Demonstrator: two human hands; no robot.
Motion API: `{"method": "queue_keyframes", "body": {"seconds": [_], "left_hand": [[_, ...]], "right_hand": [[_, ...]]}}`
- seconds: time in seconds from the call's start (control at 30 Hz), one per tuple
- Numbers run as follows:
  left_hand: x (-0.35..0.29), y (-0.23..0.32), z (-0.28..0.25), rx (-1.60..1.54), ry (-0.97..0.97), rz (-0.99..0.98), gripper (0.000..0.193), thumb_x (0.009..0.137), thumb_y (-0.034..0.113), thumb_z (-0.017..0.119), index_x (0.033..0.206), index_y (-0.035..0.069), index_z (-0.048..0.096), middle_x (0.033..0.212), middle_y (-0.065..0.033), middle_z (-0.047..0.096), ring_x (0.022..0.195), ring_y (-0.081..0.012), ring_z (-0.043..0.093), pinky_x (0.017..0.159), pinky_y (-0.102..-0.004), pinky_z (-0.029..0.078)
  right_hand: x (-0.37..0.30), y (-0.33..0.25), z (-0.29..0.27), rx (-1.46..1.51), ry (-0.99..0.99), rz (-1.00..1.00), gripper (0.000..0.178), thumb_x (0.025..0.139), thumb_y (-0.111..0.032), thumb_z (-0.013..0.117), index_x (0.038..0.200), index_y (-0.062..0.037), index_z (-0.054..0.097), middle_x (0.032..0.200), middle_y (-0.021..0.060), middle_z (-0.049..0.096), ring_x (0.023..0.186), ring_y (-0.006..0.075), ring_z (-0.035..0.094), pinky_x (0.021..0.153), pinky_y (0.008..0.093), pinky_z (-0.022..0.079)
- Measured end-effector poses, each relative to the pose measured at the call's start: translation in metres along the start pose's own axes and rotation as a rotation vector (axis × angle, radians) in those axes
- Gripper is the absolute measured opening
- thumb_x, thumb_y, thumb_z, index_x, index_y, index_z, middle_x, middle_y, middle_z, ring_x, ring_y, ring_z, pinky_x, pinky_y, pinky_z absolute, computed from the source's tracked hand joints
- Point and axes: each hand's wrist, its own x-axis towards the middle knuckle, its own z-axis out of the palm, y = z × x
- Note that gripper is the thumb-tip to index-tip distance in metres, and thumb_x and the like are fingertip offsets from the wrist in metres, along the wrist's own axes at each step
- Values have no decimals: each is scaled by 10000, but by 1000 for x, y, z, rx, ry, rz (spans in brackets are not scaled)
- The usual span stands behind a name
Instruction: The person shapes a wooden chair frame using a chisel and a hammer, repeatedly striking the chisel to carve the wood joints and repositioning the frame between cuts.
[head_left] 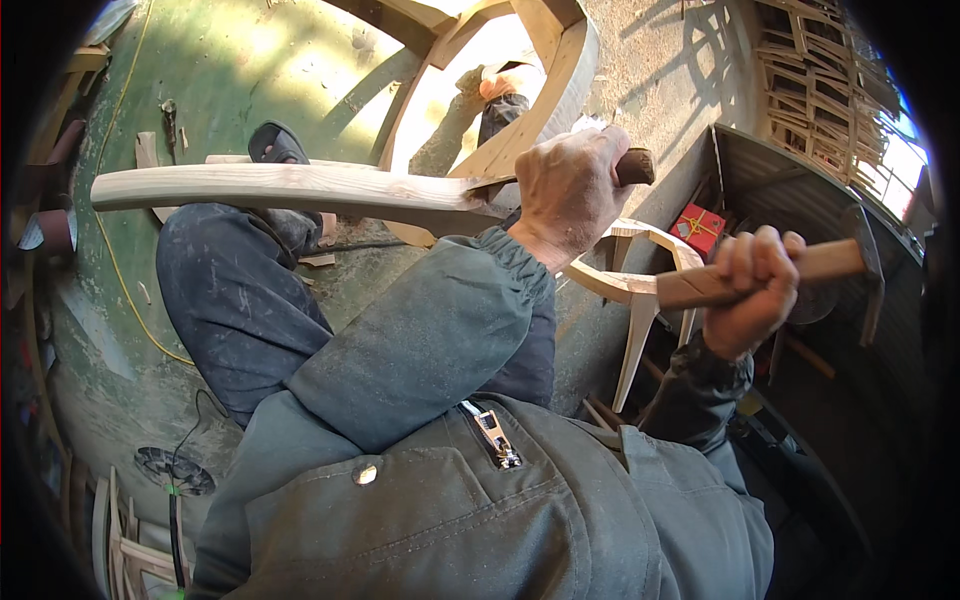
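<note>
My left hand (pixel 575 190) is closed in a fist round a chisel, whose brown wooden handle end (pixel 637 167) sticks out to the right. The blade points left, at the joint of a wooden chair frame (pixel 572 80); the fist hides part of it. From that joint a long, pale, curved wooden piece (pixel 270 187) runs left above my bent knee. Off to the right, my right hand (pixel 757 290) grips a hammer-like tool by its thick wooden handle (pixel 826 262). Its long, thin, dark metal head (pixel 872 285) is at the far right, apart from the chisel.
Another curved wooden frame (pixel 637 290) stands below my hands, near a red box (pixel 697 228). A corrugated metal panel (pixel 800 175) rises at the right. Stacked wooden parts (pixel 820 95) lie beyond. A yellow cord (pixel 118 265) crosses the green floor, and a fan-like round grille (pixel 175 470) sits lower left.
</note>
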Motion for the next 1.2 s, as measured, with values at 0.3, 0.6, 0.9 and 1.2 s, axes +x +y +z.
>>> {"method": "queue_keyframes", "body": {"seconds": [0.3,0.6,0.9,1.2], "left_hand": [[-3,-4,4,93,-9,-24,257,813,319,842,896,123,697,717,-85,698,716,-307,724,622,-448,524],[-11,9,-14,144,-6,206,112,839,232,764,818,154,687,732,-52,689,686,-244,694,631,-387,521],[-10,25,-5,107,-19,192,233,777,198,815,968,134,698,834,-57,696,798,-280,697,683,-417,521],[-4,13,-5,6,-12,-19,241,809,212,837,978,113,696,843,-91,721,787,-308,723,673,-434,531]], "right_hand": [[-4,3,-24,-220,-108,112,77,984,-81,606,1031,-87,545,735,-30,511,593,60,465,588,247,442],[-54,66,-19,-542,-134,466,142,878,-56,652,943,-29,529,745,31,540,563,108,510,538,268,460],[-65,40,-11,-263,19,550,170,898,-46,636,982,-39,489,692,22,523,472,103,480,478,273,461],[-48,28,-5,-256,-82,307,119,950,-52,620,990,-32,510,675,24,521,486,101,485,487,277,447]]}}
